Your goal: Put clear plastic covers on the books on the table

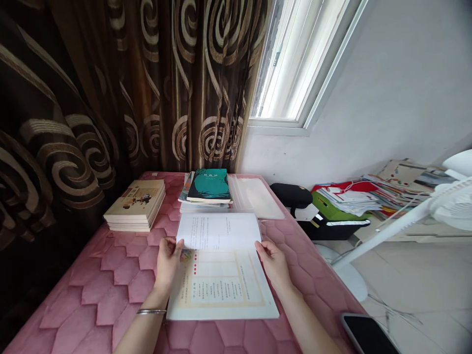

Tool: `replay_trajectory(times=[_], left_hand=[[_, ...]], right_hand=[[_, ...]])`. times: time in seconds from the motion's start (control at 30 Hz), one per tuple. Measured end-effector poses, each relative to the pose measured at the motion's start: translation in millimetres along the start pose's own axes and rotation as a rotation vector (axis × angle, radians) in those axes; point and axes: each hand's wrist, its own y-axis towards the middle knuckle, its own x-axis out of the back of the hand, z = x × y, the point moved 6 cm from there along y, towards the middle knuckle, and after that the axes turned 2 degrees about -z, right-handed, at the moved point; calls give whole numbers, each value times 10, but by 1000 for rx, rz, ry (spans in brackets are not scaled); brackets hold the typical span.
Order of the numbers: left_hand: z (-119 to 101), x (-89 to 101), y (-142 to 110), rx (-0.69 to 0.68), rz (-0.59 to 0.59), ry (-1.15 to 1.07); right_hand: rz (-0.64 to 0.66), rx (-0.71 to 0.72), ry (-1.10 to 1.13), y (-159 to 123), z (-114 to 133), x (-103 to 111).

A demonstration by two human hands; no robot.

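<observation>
An open book (221, 307) lies on the pink quilted surface in front of me, its lower page printed with a yellow border and red dots. A white printed page (217, 228) stands raised above it at the far side. Its left edge is pinched between the thumb and fingers of my left hand (168, 263), which has a bangle on the wrist. At the opposite edge, my right hand (273, 263) grips the same page by thumb and fingers. I cannot tell whether the page is bound into the book.
Stacked cream books (136, 201) sit at the left; a teal book (210, 186) tops another pile behind. Beside that pile lie clear plastic covers (258, 199). A phone (368, 334) rests at the near right edge. A white fan (401, 226) and piled papers (346, 196) stand beyond.
</observation>
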Motion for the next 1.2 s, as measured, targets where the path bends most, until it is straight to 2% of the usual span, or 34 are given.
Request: replay_trajectory(times=[0.2,0.4,0.73,0.93,1.2], left_hand=[[19,-23,-13,30,24,-95],[-17,-82,-20,60,126,-109],[-7,-28,-22,89,64,-24],[-38,-24,-31,113,66,-12],[-62,-31,-32,73,100,-17]], right_hand=[[21,6,38,-12,2,-1],[29,-26,38,-23,-32,-1],[29,-3,211,-22,61,-30],[44,3,175,-5,-3,-35],[10,7,62,-12,26,-16]])
